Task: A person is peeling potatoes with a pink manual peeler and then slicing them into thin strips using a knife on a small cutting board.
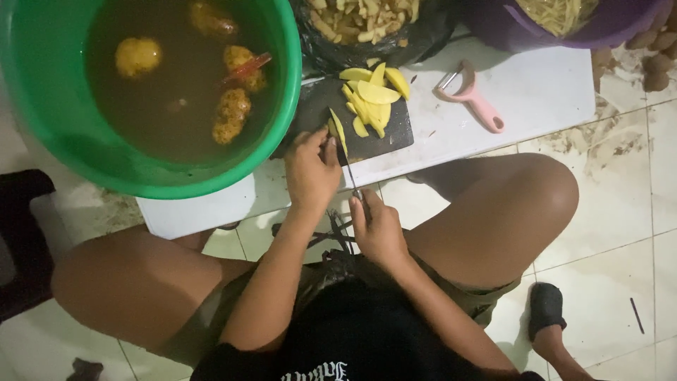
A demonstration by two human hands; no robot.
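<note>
My left hand (310, 169) presses a yellow potato piece (338, 127) down on the near edge of a small black cutting board (395, 130). My right hand (377, 229) grips the handle of a knife (350, 169), and its thin blade runs up beside the left fingers to the potato piece. A pile of cut yellow potato slices (372, 99) lies on the board just beyond. The board rests on a low white table (536, 85).
A big green tub (63, 120) of brown water holds several whole potatoes (137, 56) at upper left. A pink peeler (474, 99) lies on the table. A black bag of potato sticks (367, 21) and a purple bowl (620, 28) stand behind. My knees flank the tiled floor (620, 212).
</note>
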